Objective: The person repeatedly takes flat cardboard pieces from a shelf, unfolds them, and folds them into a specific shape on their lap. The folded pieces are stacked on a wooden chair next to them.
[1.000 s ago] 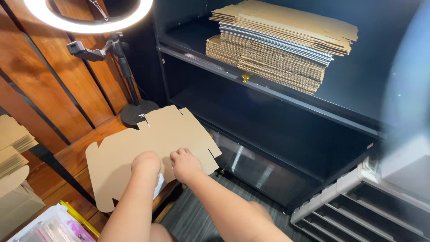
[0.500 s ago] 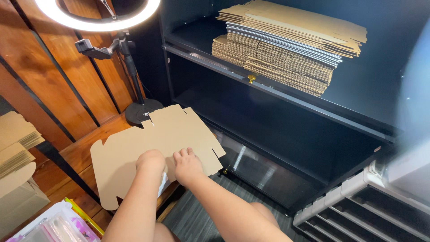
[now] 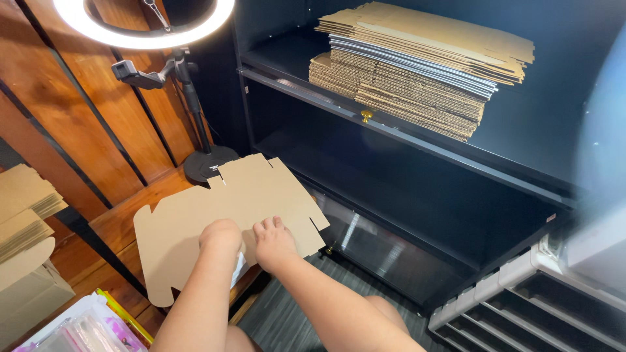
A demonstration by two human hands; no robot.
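A flat, unfolded brown cardboard box blank [image 3: 215, 215] lies over the edge of a wooden table, its flaps spread out. My left hand [image 3: 220, 236] is closed on the blank's near edge, with something white showing under it. Right beside it, my right hand [image 3: 274, 242] presses on the blank's near right part, fingers together and pointing away from me. Both forearms reach in from the bottom of the view.
A ring light on a black stand [image 3: 195, 130] rises behind the blank. A black shelf unit [image 3: 391, 130] holds a stack of flat cardboard [image 3: 417, 65]. More folded cardboard [image 3: 26, 215] sits at left, a grey plastic drawer rack [image 3: 521, 306] at right, and colourful packets [image 3: 91, 329] at lower left.
The view shifted slightly; both hands stay on the cardboard blank's near edge with hardly any movement.
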